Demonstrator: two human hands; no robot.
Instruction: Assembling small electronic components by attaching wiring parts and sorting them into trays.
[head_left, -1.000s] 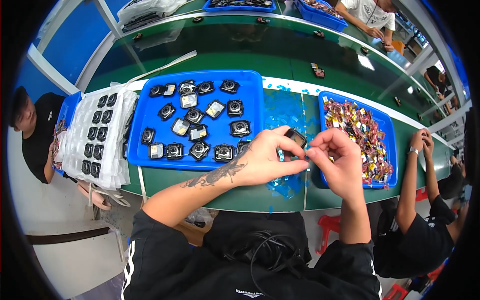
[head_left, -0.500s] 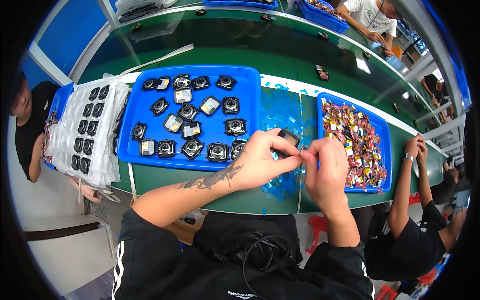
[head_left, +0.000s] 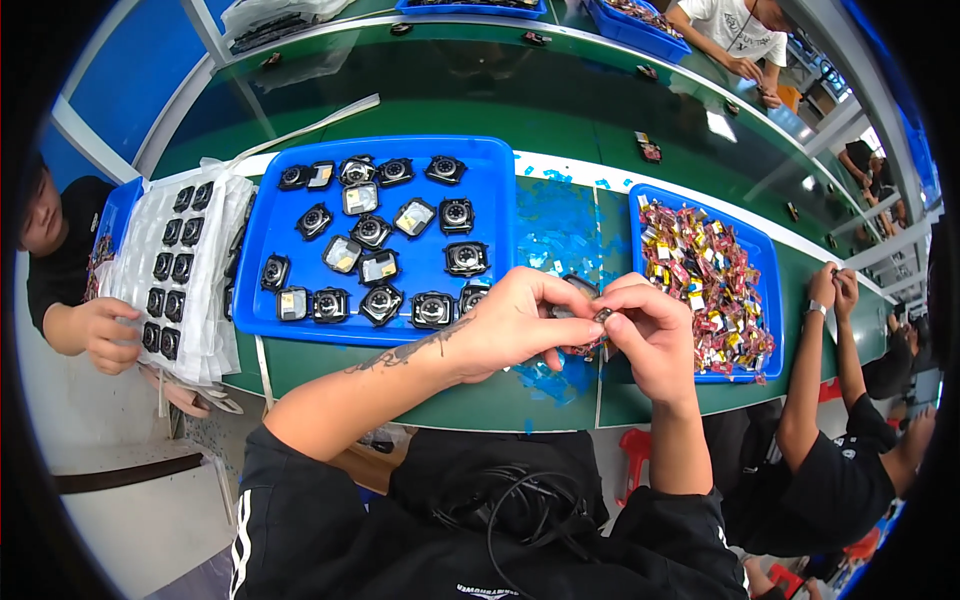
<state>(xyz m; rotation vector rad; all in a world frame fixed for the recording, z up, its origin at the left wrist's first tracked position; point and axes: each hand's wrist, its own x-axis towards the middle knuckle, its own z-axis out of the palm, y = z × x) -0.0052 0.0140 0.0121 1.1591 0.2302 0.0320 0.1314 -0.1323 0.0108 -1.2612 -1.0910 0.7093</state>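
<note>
Near the table's front edge, my left hand [head_left: 500, 330] is closed on a dark smartwatch case [head_left: 580, 286], mostly hidden behind the fingers. My right hand [head_left: 655, 340] meets it there, thumb and forefinger pinched at the case's near end. A small dark piece shows between those fingertips, too small to name. To the left lies a blue tray [head_left: 300, 245] with several black watch cases [head_left: 465, 258], some with the round sensor side up, others showing a pale inside. Right of my hands, another blue tray [head_left: 777, 300] is heaped with small red, yellow and white parts [head_left: 700, 290].
Blue film scraps [head_left: 555, 235] litter the green table between the trays. A stack of white trays [head_left: 135, 270] with watch cases stands at left, a co-worker's hand [head_left: 105, 335] beside it. Beyond runs a green conveyor [head_left: 450, 90]. Another person's hands [head_left: 835, 290] are at the right.
The watch case has turned and sits lower in my left hand. My right fingers have shifted their pinch on it. At left, the co-worker's hand has come up to the white trays.
</note>
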